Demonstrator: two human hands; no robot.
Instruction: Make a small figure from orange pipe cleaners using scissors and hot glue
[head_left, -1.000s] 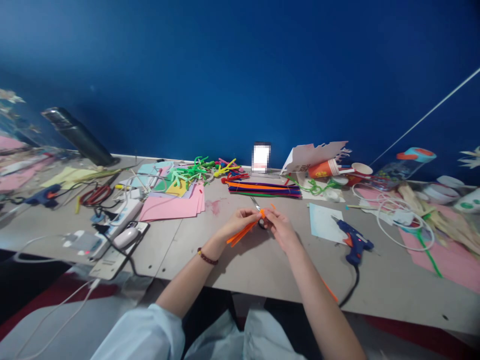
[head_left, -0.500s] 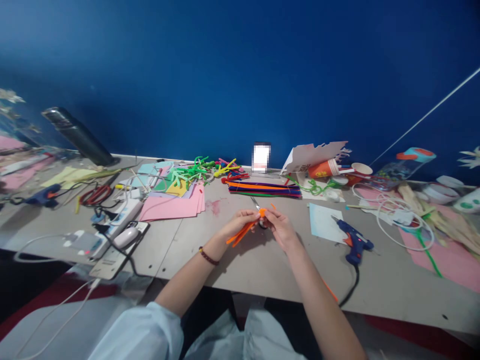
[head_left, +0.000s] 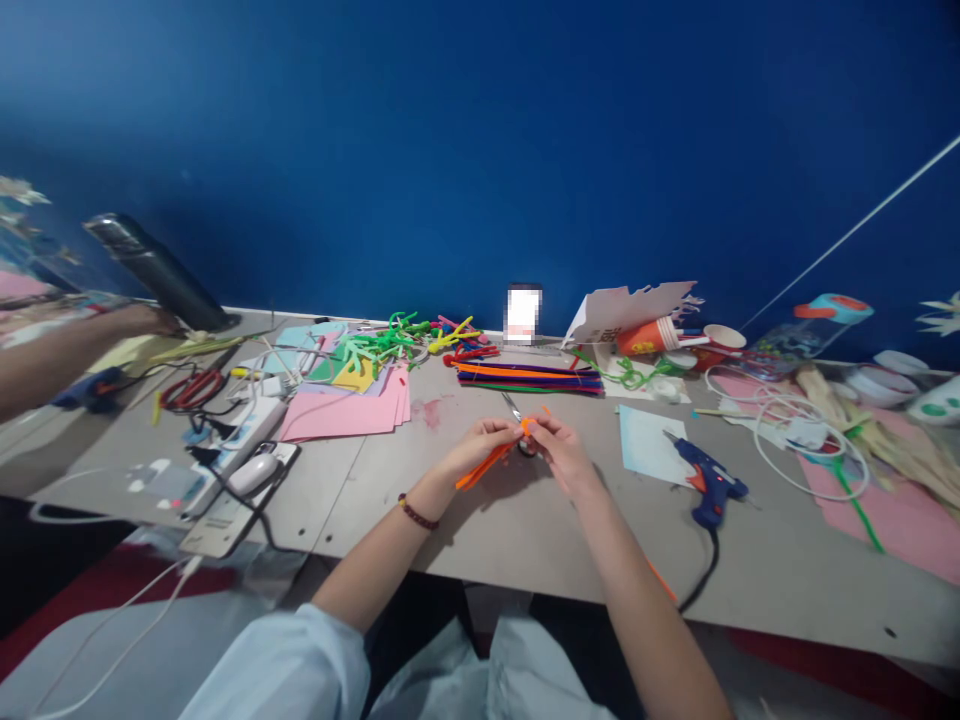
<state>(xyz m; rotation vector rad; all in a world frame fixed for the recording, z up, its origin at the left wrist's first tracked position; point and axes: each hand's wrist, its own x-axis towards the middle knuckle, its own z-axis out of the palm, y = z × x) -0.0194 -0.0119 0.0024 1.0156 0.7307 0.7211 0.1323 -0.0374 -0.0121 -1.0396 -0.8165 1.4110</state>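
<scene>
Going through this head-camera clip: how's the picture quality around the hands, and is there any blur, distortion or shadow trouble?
Head view: wide-angle distortion bends the table's front edge; another person's arm at far left looks soft; the left hand, right hand and orange pipe cleaner stay fairly sharp, over a soft shadow; the blue wall darkens toward the corners.

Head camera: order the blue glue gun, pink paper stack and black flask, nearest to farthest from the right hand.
From the right hand:
1. Blue glue gun, on its right.
2. Pink paper stack, on its left.
3. Black flask, far left.
</scene>
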